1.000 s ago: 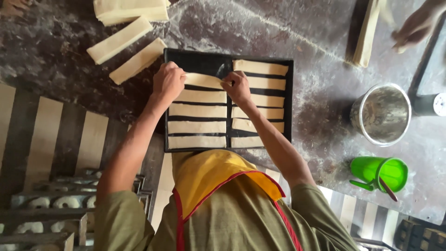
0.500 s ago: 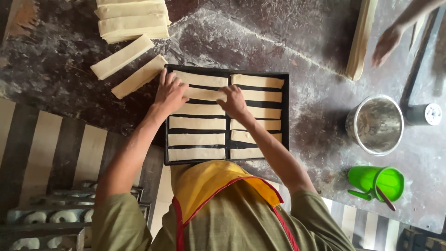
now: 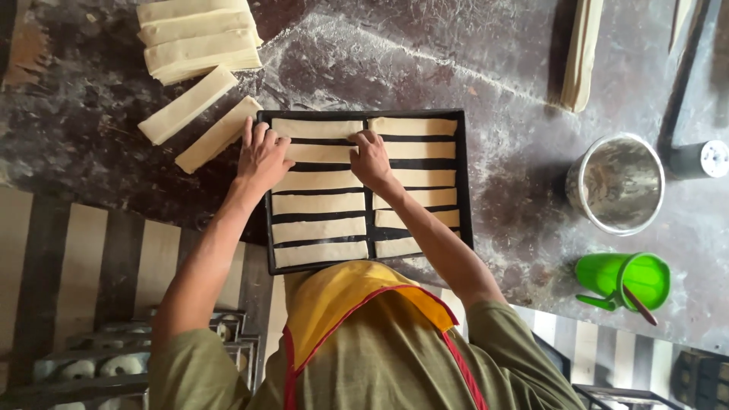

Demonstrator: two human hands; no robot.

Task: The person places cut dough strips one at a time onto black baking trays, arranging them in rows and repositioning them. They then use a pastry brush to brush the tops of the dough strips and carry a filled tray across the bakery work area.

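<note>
Fingers (image 3: 262, 140) of our left hand (image 3: 262, 159) lie spread and flat on the second dough strip (image 3: 323, 153) in the tray's left column, near the tray's far-left corner, gripping nothing. Fingers (image 3: 363, 142) of our right hand (image 3: 372, 161) are bent, tips pressed on the same strip's inner end at the middle of the tray; we cannot tell whether they pinch it.

Largest first: dark floured tabletop (image 3: 471, 68) carries everything. Black baking tray (image 3: 463, 182) sits at the near edge, right in front of us, with two columns of pale dough strips laid crosswise, six in the left column and about as many in the right. Stack of uncut dough slabs (image 3: 199, 42) lies at the far-left part of the tabletop. Steel pot (image 3: 616, 182) stands to the right of the tray, apart from it. Long wooden stick (image 3: 581, 53) lies at the far edge, right of centre. Two loose dough bars: one (image 3: 186, 105) just below the stack, the other (image 3: 219, 135) touching the tray's far-left corner beside our left hand. Green plastic jug (image 3: 624, 279) sits near the right near edge, a thin utensil in it. Small dark can with a white lid (image 3: 702, 158) sits at the right edge, beyond the pot.
</note>
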